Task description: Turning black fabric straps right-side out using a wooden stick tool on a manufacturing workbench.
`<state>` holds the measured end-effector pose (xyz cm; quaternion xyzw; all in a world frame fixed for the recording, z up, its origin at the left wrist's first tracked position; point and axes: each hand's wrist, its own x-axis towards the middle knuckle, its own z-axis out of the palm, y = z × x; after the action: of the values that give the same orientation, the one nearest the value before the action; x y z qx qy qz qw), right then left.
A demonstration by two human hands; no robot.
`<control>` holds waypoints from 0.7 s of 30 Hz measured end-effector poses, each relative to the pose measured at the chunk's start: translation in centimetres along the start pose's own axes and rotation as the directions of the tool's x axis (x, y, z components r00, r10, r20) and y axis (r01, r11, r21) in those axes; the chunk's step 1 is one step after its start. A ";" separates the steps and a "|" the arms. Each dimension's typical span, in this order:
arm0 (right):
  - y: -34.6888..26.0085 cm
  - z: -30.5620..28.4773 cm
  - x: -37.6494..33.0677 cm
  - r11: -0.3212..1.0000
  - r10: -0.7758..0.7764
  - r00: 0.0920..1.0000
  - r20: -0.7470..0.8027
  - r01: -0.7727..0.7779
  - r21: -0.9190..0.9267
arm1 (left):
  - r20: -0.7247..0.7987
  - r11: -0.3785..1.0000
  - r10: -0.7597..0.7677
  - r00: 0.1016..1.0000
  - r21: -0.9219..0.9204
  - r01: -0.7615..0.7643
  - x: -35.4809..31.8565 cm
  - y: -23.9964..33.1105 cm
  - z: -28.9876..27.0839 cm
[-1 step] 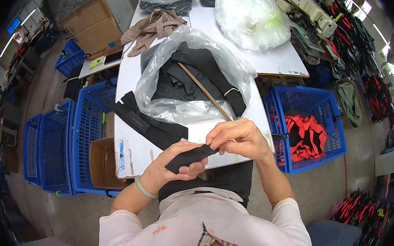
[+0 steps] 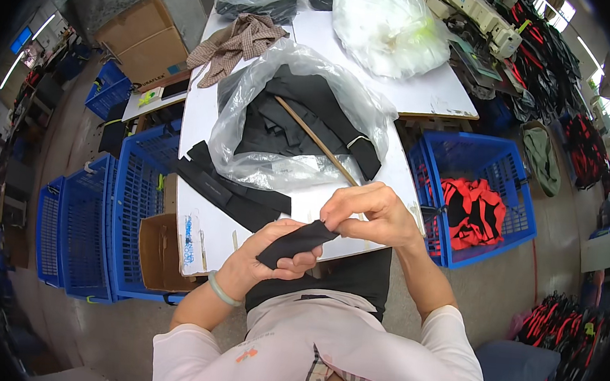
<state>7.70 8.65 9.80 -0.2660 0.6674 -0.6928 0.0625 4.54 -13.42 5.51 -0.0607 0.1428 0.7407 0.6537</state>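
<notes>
My left hand (image 2: 274,251) is wrapped around a small folded piece of black fabric (image 2: 293,245), thumb on top and fingers curled beneath. At the fabric's upper right corner, my right hand (image 2: 371,214) pinches the edge between thumb and fingertips. Both hands are over the near edge of the white table (image 2: 207,244). Just beyond them, a clear plastic bag (image 2: 295,174) lies open with black fabric pieces (image 2: 281,128) inside. A thin wooden stick (image 2: 313,137) rests across the bag, its near end by my right hand. Black fabric strips (image 2: 229,193) lie left of the bag.
Blue plastic crates (image 2: 87,227) stand left of the table, beside a cardboard box (image 2: 160,251). On the right, another blue crate (image 2: 489,259) holds red and black fabric (image 2: 471,214). A checked cloth (image 2: 241,42), a stuffed plastic bag (image 2: 389,32) and a sewing machine (image 2: 472,17) are farther back.
My right hand has shifted very slightly at the fabric's corner, and the fabric's top face shows a little flatter. All else stays in place.
</notes>
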 end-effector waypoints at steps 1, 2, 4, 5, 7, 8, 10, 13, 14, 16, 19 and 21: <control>0.2 0.0 0.1 0.993 -0.029 0.999 0.016 0.031 -0.117 | 0.030 0.999 -0.037 0.999 0.005 0.037 0.1 0.0 -0.4; 0.3 0.1 0.3 0.971 -0.056 0.998 0.036 0.063 -0.231 | 0.061 0.997 -0.074 0.995 0.012 0.074 0.1 0.0 -0.6; 0.1 0.7 0.2 0.980 0.017 1.000 -0.013 -0.019 -0.196 | 0.062 0.995 -0.074 0.995 0.073 0.070 -0.1 0.4 -0.7; 0.0 1.1 0.2 0.982 0.092 0.994 -0.059 -0.101 -0.157 | 0.064 0.989 -0.075 0.995 0.133 0.066 -0.2 0.6 -0.7; 0.0 1.7 0.6 0.983 0.055 0.996 -0.066 -0.066 -0.173 | 0.096 0.987 -0.119 0.988 0.118 0.108 -0.1 0.9 -1.1; 0.0 1.9 0.7 0.982 0.016 0.997 -0.073 -0.030 -0.189 | 0.126 0.983 -0.163 0.978 0.105 0.150 -0.1 1.0 -1.0; 0.9 1.8 0.5 0.972 -0.059 0.989 -0.135 0.026 -0.233 | -0.033 0.952 0.094 0.995 0.296 -0.080 -0.3 0.8 0.0; 1.3 2.0 0.4 0.984 -0.041 0.942 -0.334 -0.020 -0.177 | -0.150 0.562 0.724 0.673 0.694 -0.450 -0.4 2.3 -0.8; 1.6 1.8 0.4 0.982 0.000 0.919 -0.393 -0.074 -0.172 | -0.099 0.370 0.854 0.510 0.805 -0.463 -0.5 2.5 -0.9; 2.5 2.0 0.7 0.974 0.033 0.854 -0.519 -0.144 -0.175 | 0.041 0.054 0.956 0.291 0.949 -0.312 -1.1 2.3 -0.5; 3.6 2.5 0.8 0.858 -0.181 0.770 -0.611 -0.180 -0.481 | 0.387 -0.354 0.880 0.274 0.921 -0.164 0.5 0.1 0.9; 3.8 3.2 1.1 0.815 -0.230 0.748 -0.623 -0.202 -0.543 | 0.452 -0.428 0.842 0.295 0.892 -0.145 2.3 -1.3 1.4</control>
<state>7.20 4.88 6.33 -0.0134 0.8206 -0.5045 -0.2681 5.61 -10.69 6.08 0.2809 0.7586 0.5812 -0.0878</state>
